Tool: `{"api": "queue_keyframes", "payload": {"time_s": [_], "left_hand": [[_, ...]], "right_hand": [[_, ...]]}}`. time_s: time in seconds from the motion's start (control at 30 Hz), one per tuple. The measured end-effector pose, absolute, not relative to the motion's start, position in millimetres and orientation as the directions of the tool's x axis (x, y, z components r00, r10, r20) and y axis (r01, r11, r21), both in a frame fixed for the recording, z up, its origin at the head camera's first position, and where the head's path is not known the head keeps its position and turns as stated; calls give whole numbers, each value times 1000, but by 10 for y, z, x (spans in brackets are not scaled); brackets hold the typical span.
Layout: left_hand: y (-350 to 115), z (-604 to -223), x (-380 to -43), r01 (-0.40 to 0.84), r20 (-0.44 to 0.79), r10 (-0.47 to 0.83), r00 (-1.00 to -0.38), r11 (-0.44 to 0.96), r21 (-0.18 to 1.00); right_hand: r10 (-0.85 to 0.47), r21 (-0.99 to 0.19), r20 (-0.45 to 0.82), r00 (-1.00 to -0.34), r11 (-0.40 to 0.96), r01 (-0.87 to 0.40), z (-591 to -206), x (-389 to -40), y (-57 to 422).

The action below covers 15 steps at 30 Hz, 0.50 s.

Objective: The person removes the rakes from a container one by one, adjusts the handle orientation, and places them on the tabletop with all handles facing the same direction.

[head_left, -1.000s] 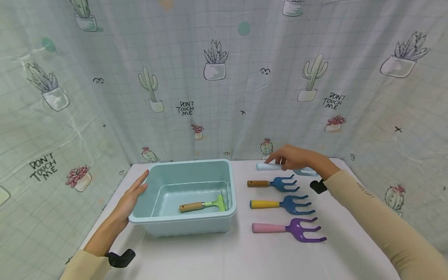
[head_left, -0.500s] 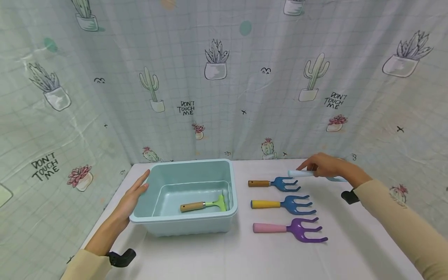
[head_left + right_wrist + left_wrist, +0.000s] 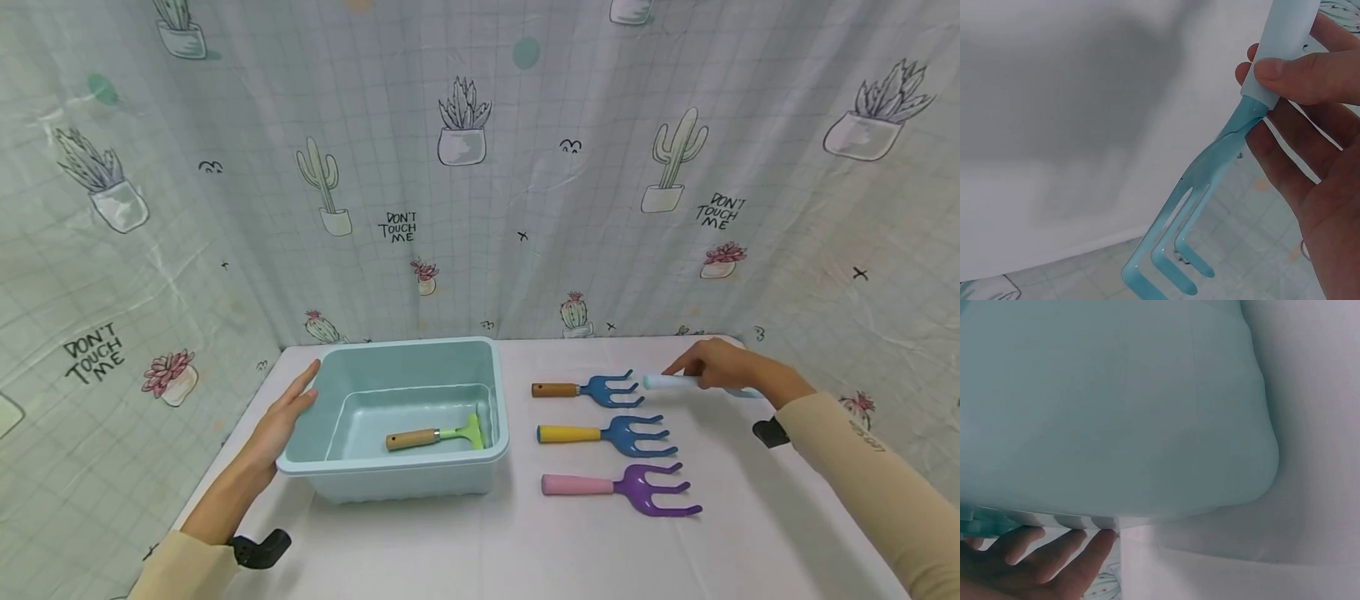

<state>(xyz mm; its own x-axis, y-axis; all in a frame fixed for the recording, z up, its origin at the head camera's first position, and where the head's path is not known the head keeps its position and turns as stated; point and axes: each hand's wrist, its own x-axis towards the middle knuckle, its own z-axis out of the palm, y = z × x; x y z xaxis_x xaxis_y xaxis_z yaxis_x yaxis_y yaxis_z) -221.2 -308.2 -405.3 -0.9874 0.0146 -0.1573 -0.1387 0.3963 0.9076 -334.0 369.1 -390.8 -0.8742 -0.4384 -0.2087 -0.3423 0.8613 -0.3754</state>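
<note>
My left hand (image 3: 276,425) lies along the left side of a light blue plastic tub (image 3: 390,479), its straight fingers (image 3: 1088,559) touching the wall. Inside the tub lies a small hand rake (image 3: 438,436) with a wooden handle and light green head. At the back right, my right hand (image 3: 720,367) holds a pale blue hand rake (image 3: 1216,156) by its handle, thumb on one side and fingers on the other. Its bent prongs show in the right wrist view; in the head view my hand and wrist partly hide the rake.
Three hand forks lie in a column right of the tub: one blue with a brown handle (image 3: 555,390), one blue with a yellow handle (image 3: 567,434), one purple with a pink handle (image 3: 576,485). A cactus-print curtain (image 3: 465,208) surrounds the white table (image 3: 510,558).
My right hand has carried the pale blue hand rake rightward, away from above the brown-handled fork, and slightly toward me. My left hand and the tub stay where they were.
</note>
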Motion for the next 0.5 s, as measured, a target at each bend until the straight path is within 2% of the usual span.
{"api": "queue_keyframes", "payload": {"time_s": [0.5], "left_hand": [[-3080, -4063, -2206, -139, -159, 22, -987, 381, 914]], "right_hand": [[-438, -366, -250, -863, 869, -334, -4204, -3352, 3863]]}}
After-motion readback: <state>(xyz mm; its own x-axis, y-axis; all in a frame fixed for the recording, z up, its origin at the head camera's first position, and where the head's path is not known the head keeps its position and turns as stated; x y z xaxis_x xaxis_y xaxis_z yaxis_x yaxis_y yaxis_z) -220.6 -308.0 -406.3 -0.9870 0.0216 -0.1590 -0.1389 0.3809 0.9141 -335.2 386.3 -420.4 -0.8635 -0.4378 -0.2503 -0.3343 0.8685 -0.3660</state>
